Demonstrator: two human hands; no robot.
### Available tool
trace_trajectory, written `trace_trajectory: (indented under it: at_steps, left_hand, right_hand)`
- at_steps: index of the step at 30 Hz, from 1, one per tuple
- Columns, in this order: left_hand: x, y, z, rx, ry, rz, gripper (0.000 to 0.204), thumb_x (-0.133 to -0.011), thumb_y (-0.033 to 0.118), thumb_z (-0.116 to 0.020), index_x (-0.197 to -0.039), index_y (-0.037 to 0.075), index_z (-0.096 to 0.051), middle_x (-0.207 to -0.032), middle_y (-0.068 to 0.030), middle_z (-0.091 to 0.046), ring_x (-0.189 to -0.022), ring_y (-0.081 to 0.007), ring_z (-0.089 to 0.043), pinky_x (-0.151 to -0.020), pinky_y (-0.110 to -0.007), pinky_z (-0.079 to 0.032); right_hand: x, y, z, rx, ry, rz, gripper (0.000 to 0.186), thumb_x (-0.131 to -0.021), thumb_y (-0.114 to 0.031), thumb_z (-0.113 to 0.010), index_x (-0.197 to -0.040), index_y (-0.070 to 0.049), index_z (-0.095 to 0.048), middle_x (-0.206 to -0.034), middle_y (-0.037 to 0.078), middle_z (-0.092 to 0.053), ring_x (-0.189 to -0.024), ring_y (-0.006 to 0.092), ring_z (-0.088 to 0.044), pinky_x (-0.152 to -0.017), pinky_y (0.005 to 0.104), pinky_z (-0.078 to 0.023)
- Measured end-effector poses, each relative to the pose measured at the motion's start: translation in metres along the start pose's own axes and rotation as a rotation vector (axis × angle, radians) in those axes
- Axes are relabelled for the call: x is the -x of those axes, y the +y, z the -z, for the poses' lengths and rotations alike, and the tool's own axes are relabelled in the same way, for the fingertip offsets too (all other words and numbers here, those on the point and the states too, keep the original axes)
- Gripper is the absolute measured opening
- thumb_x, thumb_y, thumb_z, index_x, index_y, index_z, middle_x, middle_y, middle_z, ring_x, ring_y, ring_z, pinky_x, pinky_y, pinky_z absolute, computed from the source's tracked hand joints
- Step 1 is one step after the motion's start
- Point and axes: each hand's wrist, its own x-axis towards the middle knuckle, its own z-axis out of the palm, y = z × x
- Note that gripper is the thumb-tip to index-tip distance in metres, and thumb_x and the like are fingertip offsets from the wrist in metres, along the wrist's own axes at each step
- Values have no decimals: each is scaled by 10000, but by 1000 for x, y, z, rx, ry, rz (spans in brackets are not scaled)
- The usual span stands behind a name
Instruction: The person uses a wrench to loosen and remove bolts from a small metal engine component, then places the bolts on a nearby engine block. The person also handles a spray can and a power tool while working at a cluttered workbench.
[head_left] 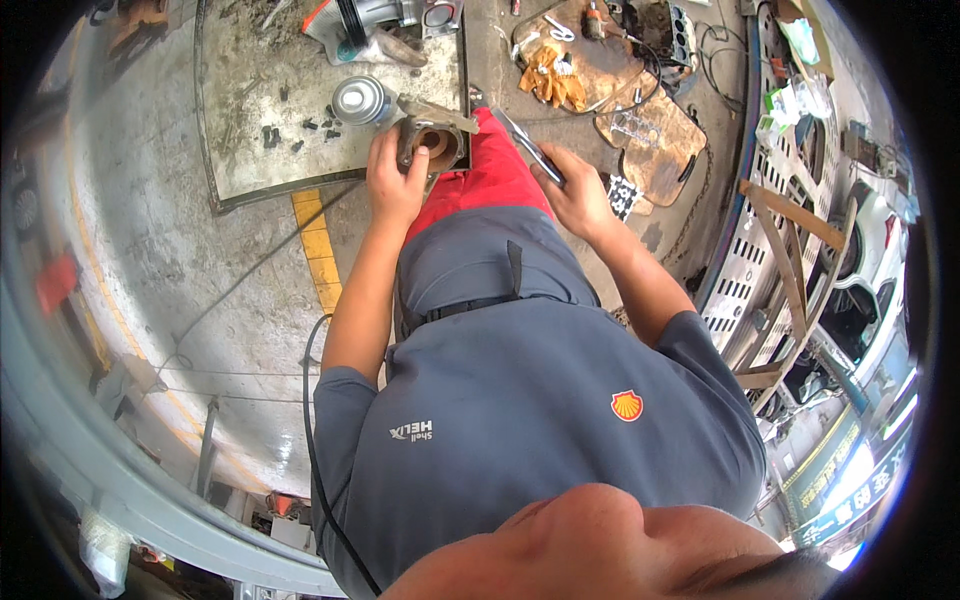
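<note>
My left hand [396,185] is closed on the near side of a brown-grey metal housing [456,158] with a round bore, its thumb at the rim of the opening. The housing is at the right edge of a metal-topped worktable [250,165]. In my right hand [578,190] is a long, flat-bladed hand tool [530,146], like a scraper or knife; its exact kind is unclear. Its blade points up and left, apart from the housing. A spray can [360,101], seen from above, stands left of the housing, with small dark bits [312,126] scattered beside it.
Parts and a clear plastic bag [385,45] lie at the table's far end. Right of me, stained cardboard [660,140] on the floor bears orange-brown gloves [552,80] and a power tool [600,22]. Farther right are a slotted metal ramp [745,235] and a wooden frame [790,255].
</note>
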Motion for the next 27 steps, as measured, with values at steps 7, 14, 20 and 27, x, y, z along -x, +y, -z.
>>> trace_trajectory:
  at_steps: [7,14,20,27]
  left_hand:
    - [-3,5,4,131,-33,129,417,-976,238,-679,-1248,-77,-645,-1227,-239,-641,-1177,-429,-595,-1032,-468,-468]
    - [-13,12,-6,18,-185,166,356,-987,222,-640,-1209,-55,-674,-1165,-251,-680,-1150,-429,-580,-1028,-490,-447]
    - [-17,7,-8,40,-179,225,428,-997,266,-649,-1206,-108,-660,-1171,-293,-667,-1157,-461,-586,-1031,-492,-453]
    - [-16,-7,-11,27,-191,255,462,-996,295,-650,-1227,-104,-657,-1220,-308,-656,-1185,-468,-583,-1046,-489,-449]
  right_hand:
    - [5,-20,20,-127,127,198,369,-929,-5,-698,-1296,-28,-663,-987,169,-707,-852,344,-716,-759,375,-567]
    - [-7,-7,12,90,-9,43,328,-953,-81,-676,-1279,-57,-657,-1043,226,-720,-935,459,-700,-807,480,-570]
    - [-12,-14,24,39,-6,98,352,-940,-65,-668,-1292,-69,-655,-1031,233,-713,-942,459,-694,-805,497,-559]
    - [-26,20,10,244,-273,-53,323,-932,2,-658,-1252,-39,-672,-973,227,-712,-905,426,-717,-820,436,-576]
